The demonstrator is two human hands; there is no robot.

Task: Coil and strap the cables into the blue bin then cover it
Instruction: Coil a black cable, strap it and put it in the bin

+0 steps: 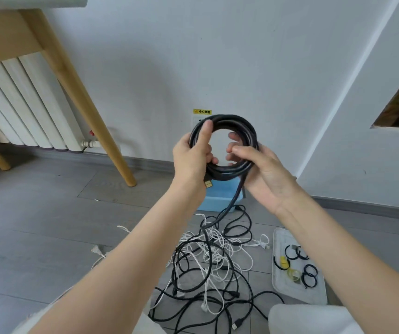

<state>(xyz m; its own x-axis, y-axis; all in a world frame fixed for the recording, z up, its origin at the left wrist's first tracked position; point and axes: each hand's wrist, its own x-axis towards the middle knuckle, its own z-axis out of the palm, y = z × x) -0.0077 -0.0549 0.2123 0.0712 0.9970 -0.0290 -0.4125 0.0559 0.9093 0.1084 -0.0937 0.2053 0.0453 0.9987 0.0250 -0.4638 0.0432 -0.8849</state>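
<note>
- left hand [194, 155] gripped black cable coil [225, 147] at its left side; right hand [261, 169] held its right side
- coil was above blue bin [220, 197]; tail dropped to cable tangle [213, 261] on floor

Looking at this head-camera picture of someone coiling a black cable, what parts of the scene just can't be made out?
- Inside of the blue plastic bin: head view, hidden by the left hand, the right hand and the thick black cable coil.
- White wall socket: mostly behind the coil.
- Loose tangle of black and white cables: too intertwined to count.
- Small straps on the clear plastic lid: too small to identify exactly.
- Wooden table: cut off by the top-left edge.
</note>
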